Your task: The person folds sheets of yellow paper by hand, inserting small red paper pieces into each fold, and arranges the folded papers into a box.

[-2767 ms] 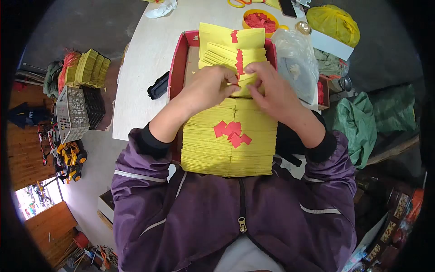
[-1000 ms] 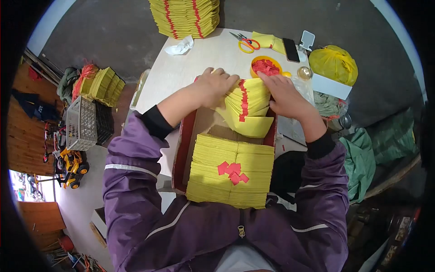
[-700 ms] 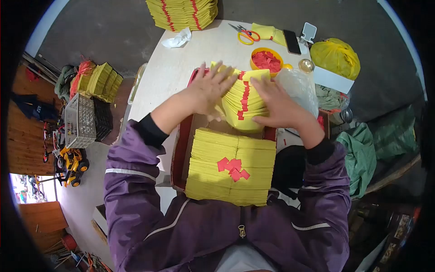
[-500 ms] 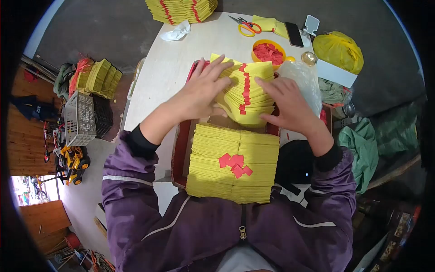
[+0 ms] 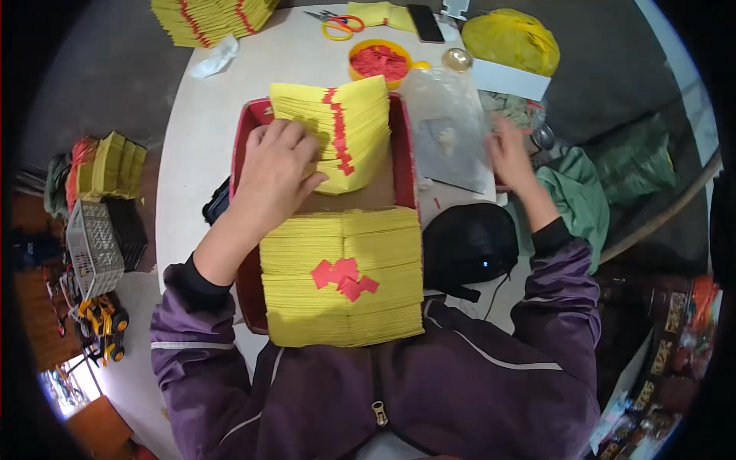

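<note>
A fanned stack of yellow paper [image 5: 364,130] with a column of red paper bits leans in the far part of a red-rimmed box [image 5: 403,153]. My left hand [image 5: 280,165] is at its left side, fingers curled against the sheets and thumb at the lower edge. Nearer my body sits a thick block of yellow paper [image 5: 307,314], with several red paper squares [image 5: 345,274] lying loose on top. Out to the right, my right hand [image 5: 510,153] is beside a clear plastic bag [image 5: 452,107]; motion smears its fingers, and what it touches is unclear.
On the white table [image 5: 195,146] are an orange bowl of red bits [image 5: 379,63], scissors [image 5: 336,25], a phone [image 5: 425,23] and crumpled tissue [image 5: 216,57]. A yellow bag [image 5: 512,40] sits on a white box. Near my right forearm are a black bag [image 5: 471,249] and green cloth [image 5: 575,192].
My right hand has left the fanned yellow stack and moved right, past the plastic bag. My left hand remains at the stack, its fingers more curled. The whole view has shifted.
</note>
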`<state>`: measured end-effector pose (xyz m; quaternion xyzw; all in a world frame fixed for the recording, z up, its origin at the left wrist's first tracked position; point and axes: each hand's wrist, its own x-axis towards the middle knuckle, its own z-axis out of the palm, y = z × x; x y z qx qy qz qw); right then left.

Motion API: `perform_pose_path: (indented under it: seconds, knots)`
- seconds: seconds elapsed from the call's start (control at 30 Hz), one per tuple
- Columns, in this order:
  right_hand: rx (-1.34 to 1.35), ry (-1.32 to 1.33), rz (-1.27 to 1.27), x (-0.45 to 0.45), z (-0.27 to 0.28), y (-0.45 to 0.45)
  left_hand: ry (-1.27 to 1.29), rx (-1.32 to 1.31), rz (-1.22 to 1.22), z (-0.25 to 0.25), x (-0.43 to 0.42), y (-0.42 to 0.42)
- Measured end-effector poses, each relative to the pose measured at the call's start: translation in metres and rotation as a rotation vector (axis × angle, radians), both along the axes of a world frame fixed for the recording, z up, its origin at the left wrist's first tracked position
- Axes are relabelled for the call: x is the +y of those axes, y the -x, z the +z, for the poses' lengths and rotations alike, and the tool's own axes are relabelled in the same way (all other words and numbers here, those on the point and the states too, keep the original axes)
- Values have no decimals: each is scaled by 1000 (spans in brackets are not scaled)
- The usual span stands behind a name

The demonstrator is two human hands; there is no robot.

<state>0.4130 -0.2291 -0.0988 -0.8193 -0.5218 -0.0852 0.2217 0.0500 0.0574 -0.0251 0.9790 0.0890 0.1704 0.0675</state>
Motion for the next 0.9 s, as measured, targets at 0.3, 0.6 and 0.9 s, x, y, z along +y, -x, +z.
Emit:
perform_pose_path:
  seconds: [0.3,0.6,0.9]
  knots:
    - [-83,463,15,-9,-48,45,-48,25,22,1,-10,0]
    - [-59,393,-48,-22,-48,40,23,-16,38,-3,-15,1]
    - [48,-23,74,42,44,90,-70,12,-28,2,-6,9]
